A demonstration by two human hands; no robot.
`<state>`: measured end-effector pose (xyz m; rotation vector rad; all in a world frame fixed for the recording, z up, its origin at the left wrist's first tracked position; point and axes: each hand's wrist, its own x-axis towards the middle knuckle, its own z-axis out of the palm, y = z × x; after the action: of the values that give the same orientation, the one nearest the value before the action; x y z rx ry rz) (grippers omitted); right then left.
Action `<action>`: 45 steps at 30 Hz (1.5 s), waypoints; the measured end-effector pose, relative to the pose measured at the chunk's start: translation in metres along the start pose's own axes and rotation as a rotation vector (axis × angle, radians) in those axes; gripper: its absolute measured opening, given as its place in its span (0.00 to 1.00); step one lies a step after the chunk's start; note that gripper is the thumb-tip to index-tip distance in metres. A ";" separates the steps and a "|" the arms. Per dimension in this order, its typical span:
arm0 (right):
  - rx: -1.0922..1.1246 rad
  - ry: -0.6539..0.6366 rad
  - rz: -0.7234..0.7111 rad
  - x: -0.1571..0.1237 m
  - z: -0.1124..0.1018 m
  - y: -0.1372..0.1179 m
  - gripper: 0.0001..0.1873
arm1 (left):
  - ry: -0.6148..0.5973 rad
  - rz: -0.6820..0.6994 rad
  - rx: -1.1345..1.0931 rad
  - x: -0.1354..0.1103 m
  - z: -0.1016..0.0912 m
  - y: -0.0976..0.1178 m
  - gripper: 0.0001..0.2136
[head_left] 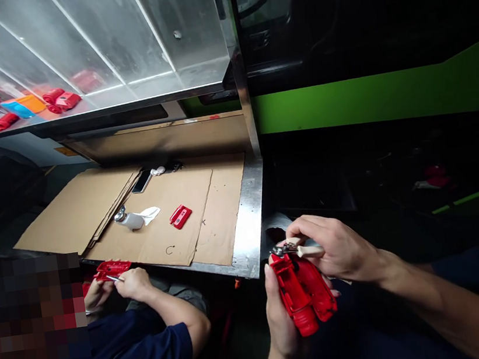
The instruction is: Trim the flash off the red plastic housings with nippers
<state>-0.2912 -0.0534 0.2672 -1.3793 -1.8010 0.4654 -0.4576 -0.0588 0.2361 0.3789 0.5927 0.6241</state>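
My left hand (280, 321) is wrapped round a red plastic part (301, 298), a hollow moulding with two open halves side by side and a ridged round end towards me. My right hand (345, 248) grips cutting pliers (309, 251) with cream handles. Their metal jaws lie at the top edge of the red part; I cannot tell whether the jaws touch it. The fingers of my left hand are partly hidden behind the part.
At left a co-worker's hand (135, 286) holds a thin tool by another red part (113, 269). On the cardboard-covered table (246, 231) lie a red piece (181, 216), a white bottle (130, 219) and a phone (141, 181). Several red parts rest on the metal shelf (157, 90).
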 end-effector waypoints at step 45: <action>-0.606 -0.012 0.457 -0.002 -0.093 0.082 0.13 | -0.060 -0.111 -0.360 0.006 -0.006 0.052 0.31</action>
<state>-0.1679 -0.0439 0.2661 -2.2298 -1.6994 0.1512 -0.4803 -0.0149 0.2551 0.0270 0.4301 0.5970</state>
